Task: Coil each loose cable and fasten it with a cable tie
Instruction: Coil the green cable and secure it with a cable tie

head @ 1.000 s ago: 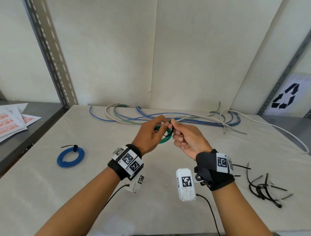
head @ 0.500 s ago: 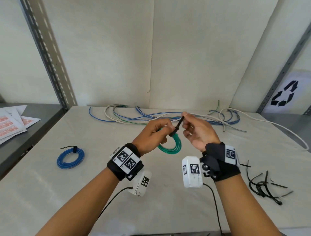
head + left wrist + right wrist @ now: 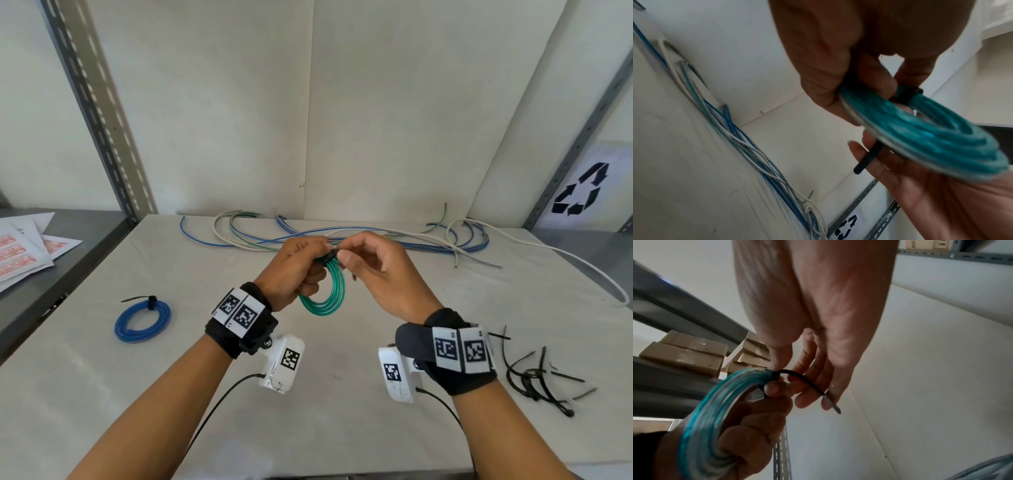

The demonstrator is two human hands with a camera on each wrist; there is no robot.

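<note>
1. While both hands meet above the table (image 3: 102, 394), the left hand (image 3: 294, 270) grips the green cable coil (image 3: 323, 298), fingers curled thru the loop; coil hangs off the surface btwn the two hands.
2. Right hand (image 3: 376, 274) pinches the black cable tie (image 3: 797, 374) w/ thumb & fingers right at the top of the coil; tie is wrapped round the strands, its free tail pokes out past the fingers.
3. Blue cable coil (image 3: 142, 323), already tied, lies flat on the table to the left, well apart.
4. Loose cables (image 3: 376, 236) (blue, white, green) lie along the back edge.
5. Spare cable ties (image 3: 537, 377) lie in a pile at right, near the right wrist.
</note>
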